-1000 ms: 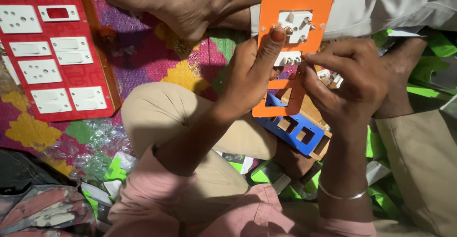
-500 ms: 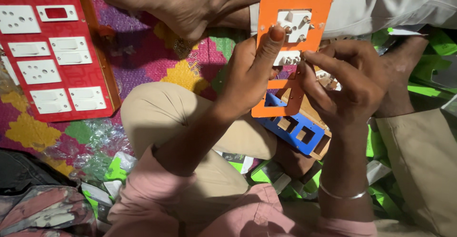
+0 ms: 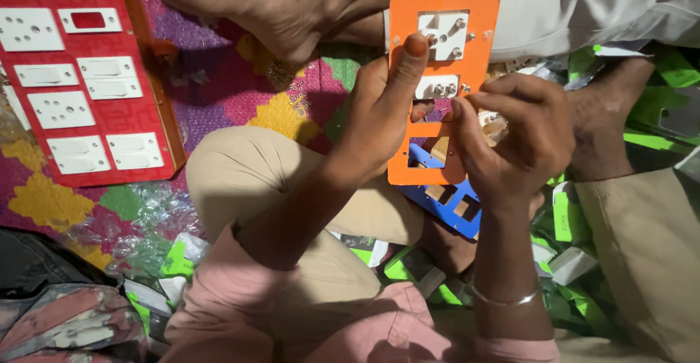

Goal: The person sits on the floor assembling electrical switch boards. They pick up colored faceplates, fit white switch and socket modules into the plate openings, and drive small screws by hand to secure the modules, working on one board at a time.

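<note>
Since prev: orange switch plate (image 3: 475,2) unmoved

A patterned floor mat (image 3: 240,86) in purple, pink, yellow and green covers the ground, its bright geometric shapes lit from above while deep shadow gathers along the lower edge. On the left, a red board (image 3: 157,108) fitted with white switches and sockets lies flat on the mat, its edge framed in wood. Crinkled clear plastic wrapping (image 3: 138,217) spreads below it. Green and white cardboard packets (image 3: 576,261) are scattered in heaps to the right and along the bottom. A blue plate (image 3: 456,203) with square cut-outs rests among them. Dark patterned fabric (image 3: 65,326) fills the lower left corner.
</note>
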Action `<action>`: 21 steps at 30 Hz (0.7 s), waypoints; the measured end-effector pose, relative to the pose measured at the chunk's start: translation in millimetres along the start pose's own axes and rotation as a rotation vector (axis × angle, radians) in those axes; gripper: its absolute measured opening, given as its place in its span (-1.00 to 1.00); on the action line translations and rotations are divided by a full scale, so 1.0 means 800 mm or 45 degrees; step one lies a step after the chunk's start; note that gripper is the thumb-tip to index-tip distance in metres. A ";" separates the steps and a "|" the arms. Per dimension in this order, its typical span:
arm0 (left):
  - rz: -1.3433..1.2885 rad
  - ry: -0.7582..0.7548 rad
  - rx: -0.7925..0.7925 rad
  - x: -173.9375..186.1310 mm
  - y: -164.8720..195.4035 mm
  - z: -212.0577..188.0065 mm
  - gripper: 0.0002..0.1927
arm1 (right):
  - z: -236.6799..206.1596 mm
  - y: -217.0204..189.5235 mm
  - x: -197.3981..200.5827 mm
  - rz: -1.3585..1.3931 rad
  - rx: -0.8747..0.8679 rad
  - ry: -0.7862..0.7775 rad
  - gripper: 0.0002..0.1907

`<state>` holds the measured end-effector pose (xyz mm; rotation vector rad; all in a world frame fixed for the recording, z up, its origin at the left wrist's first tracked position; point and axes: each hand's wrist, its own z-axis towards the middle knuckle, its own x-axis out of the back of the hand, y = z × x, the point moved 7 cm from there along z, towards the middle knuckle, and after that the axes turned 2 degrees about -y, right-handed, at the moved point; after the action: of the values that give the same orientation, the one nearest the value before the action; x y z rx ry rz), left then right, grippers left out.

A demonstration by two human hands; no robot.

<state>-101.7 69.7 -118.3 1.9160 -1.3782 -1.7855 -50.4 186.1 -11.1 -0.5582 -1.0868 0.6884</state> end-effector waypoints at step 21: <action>0.021 -0.009 -0.018 0.001 0.006 -0.002 -0.31 | -0.006 0.014 -0.010 0.225 -0.180 0.040 -0.59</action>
<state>-102.4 66.0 -115.1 1.8874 -1.3756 -1.7912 -51.0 187.5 -25.4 -0.7913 -1.0707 0.7569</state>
